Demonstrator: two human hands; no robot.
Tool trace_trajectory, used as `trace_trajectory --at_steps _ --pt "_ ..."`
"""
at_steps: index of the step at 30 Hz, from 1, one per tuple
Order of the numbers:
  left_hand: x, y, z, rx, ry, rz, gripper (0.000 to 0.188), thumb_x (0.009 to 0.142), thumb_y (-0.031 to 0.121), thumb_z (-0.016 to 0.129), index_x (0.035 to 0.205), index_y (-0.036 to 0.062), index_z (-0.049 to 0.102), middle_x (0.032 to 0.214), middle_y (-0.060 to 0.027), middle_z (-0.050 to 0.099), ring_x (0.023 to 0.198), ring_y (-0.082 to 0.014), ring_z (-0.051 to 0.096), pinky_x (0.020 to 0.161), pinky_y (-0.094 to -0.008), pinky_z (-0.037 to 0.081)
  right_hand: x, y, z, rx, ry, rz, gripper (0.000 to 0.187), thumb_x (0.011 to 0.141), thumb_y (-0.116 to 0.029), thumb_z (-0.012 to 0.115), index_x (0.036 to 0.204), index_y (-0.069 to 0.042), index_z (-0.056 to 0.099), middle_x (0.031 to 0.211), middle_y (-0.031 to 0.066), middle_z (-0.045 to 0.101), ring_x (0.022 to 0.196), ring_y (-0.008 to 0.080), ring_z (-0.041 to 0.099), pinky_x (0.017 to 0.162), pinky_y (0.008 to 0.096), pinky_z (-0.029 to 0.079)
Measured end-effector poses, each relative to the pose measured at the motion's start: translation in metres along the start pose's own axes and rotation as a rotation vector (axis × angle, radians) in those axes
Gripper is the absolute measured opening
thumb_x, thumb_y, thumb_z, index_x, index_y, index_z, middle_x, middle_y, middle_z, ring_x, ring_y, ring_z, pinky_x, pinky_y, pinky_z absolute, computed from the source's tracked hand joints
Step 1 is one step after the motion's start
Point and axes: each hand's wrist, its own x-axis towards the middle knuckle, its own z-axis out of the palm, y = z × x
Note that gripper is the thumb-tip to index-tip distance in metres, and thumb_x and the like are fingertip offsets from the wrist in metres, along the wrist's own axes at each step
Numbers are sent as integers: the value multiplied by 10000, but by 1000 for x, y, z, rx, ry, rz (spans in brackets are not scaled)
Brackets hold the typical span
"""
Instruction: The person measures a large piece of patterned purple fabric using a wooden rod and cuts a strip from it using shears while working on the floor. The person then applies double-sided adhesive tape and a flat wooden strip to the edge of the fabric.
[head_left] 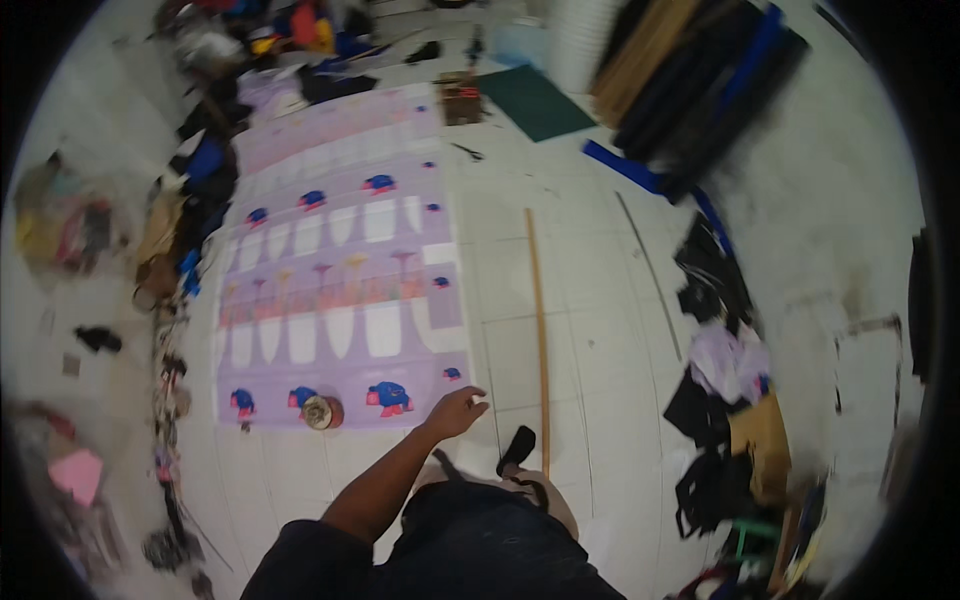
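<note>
My left hand (458, 412) hangs beside the lower right corner of a large lilac printed sheet (300, 375) on the floor. Its fingers are loosely bent with a gap between them, and nothing shows in them. The sheet carries blue-and-pink animal figures, flower bands and rows of white shapes. On its lower edge stands a round tan-and-brown object (320, 412), whose kind I cannot make out. To the right of my hand a long wooden stick (537, 320) lies on the tiles, its near end by my foot in a dark shoe (517, 447). My right hand is out of view.
Scissors (467, 152) lie right of the sheet, below a wooden box (461, 104) and a green mat (535, 102). Long dark rolls (690, 90) lean at the upper right. A thin dark rod (650, 275), bags and cloth heaps (730, 362) line the right wall; clutter lines the left.
</note>
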Motion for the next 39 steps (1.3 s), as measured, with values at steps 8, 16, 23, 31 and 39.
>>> trace_trajectory --at_steps 8,16,23,31,39 --pt "-79 -193 35 274 -141 -961 536 867 495 596 1038 -5 689 1106 -247 675 1095 -388 634 944 -453 511 86 -477 -194 -119 427 -522 283 936 -287 622 922 -5 623 680 50 604 507 138 563 434 292 444" --pt "108 -139 -18 -163 -130 -1129 536 857 506 597 1051 18 704 1072 -218 701 1038 -369 664 913 -442 516 202 -879 -91 -413 253 -928 294 956 -307 628 1035 -25 657 775 63 647 613 143 614 500 294 487" --pt "410 85 -230 -214 486 -482 422 901 379 652 1192 74 629 804 -166 686 780 -301 687 703 -409 526 122 -1080 146 -1388 -164 -1102 436 911 -420 629 1078 -19 667 1006 199 699 941 348 674 844 416 526" --pt "500 66 -252 -519 898 -801 448 860 398 694 1125 39 660 910 -169 716 861 -300 693 774 -409 533 89 -1321 292 -1533 -582 -1391 296 902 -271 655 1027 -4 665 944 176 677 868 327 662 761 400 526" --pt "643 85 -229 -788 1286 -1340 395 838 362 710 1035 22 676 891 -204 715 842 -331 705 784 -410 547 140 -1529 388 -2337 -693 -1324 504 865 -423 663 1191 -39 636 1165 186 636 1112 365 595 939 460 480"
